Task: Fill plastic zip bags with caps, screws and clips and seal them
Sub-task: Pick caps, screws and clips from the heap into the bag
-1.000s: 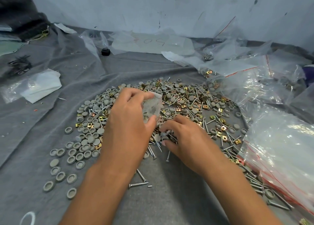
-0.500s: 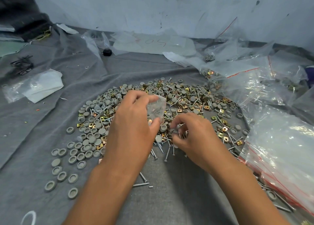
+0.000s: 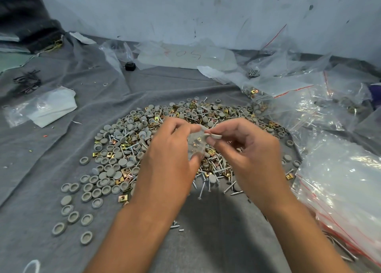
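A wide heap of grey caps (image 3: 115,167), silver screws (image 3: 218,165) and brass clips (image 3: 123,170) lies on the grey cloth (image 3: 61,140). My left hand (image 3: 171,155) holds a small clear zip bag (image 3: 195,145) above the heap, thumb and fingers gripping its sides. A few parts show through the bag. My right hand (image 3: 245,149) pinches grey caps (image 3: 215,136) at the bag's mouth.
Large clear zip bags with red seal lines (image 3: 338,186) pile up on the right, some holding parts. More plastic sheets (image 3: 185,54) lie at the back by the wall. A folded bag (image 3: 47,107) and dark clips (image 3: 26,81) sit at the left.
My right hand has lifted off the heap with caps and come up to the bag's mouth. My left hand kept hold of the bag.
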`<action>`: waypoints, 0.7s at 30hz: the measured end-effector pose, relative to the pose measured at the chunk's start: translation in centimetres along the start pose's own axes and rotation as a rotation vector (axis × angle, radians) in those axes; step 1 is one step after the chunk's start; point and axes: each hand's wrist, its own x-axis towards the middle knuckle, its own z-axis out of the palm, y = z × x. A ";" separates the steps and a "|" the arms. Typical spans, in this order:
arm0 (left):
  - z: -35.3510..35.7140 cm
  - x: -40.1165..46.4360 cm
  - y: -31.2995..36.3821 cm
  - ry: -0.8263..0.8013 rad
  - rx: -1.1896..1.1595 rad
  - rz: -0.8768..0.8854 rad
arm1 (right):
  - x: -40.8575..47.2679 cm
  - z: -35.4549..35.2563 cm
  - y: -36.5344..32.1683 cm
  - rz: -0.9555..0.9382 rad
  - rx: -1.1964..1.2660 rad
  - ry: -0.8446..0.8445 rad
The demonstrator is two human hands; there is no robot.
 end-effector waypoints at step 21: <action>0.3 -0.1 0.1 -0.003 -0.034 -0.003 | -0.2 0.4 -1.2 -0.115 -0.238 0.206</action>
